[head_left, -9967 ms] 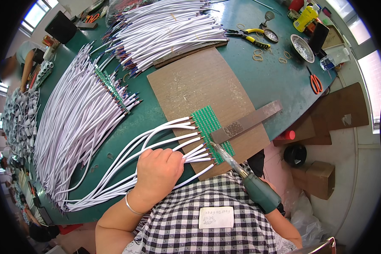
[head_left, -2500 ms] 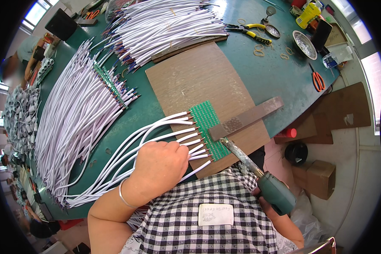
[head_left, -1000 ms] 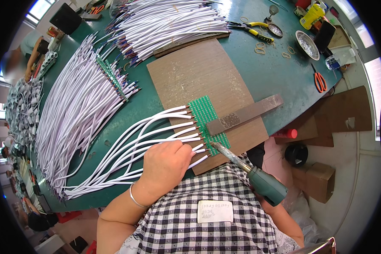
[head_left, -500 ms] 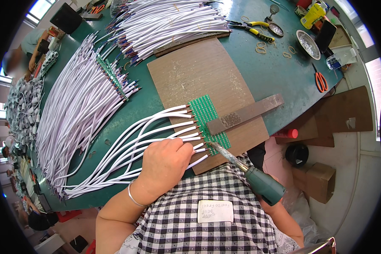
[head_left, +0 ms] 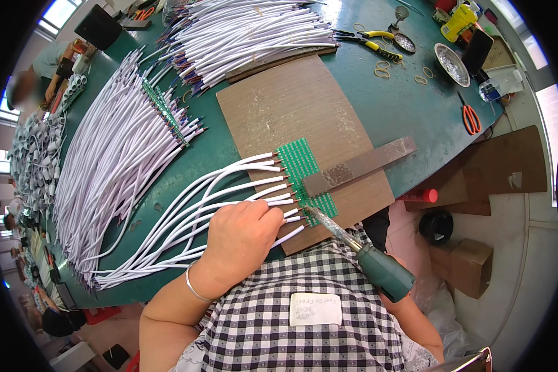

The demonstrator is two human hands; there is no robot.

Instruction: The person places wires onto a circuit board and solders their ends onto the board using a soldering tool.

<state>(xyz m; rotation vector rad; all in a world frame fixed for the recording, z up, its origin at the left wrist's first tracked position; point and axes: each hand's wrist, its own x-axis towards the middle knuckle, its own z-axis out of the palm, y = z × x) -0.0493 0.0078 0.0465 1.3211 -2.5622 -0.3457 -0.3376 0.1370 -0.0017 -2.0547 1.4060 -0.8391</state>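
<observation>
My left hand [head_left: 245, 234] is closed round a white cable whose stripped end meets the edge of a green circuit board panel [head_left: 297, 158]; its fingertips are hidden under the hand. Several more white cables [head_left: 216, 177] run to the panel's left edge, side by side. A soldering iron [head_left: 381, 268] with a green handle slants in from the right, its tip on the panel near the held cable. Mostly hidden by that handle, my right hand [head_left: 398, 302] grips it. A flat metal bar [head_left: 361, 168] lies across the panel, over a brown board [head_left: 282, 99].
Bundles of white cables [head_left: 105, 161] cover the green table's left side, with another stack [head_left: 248, 37] at the back. Yellow-handled pliers [head_left: 378, 46], a metal dish [head_left: 451, 65] and orange-handled scissors [head_left: 470, 118] lie to the right. At far left a person [head_left: 46, 68] works.
The soldering iron's handle has shifted slightly left, while its tip stays at about the same place on the panel. My left hand has barely moved.
</observation>
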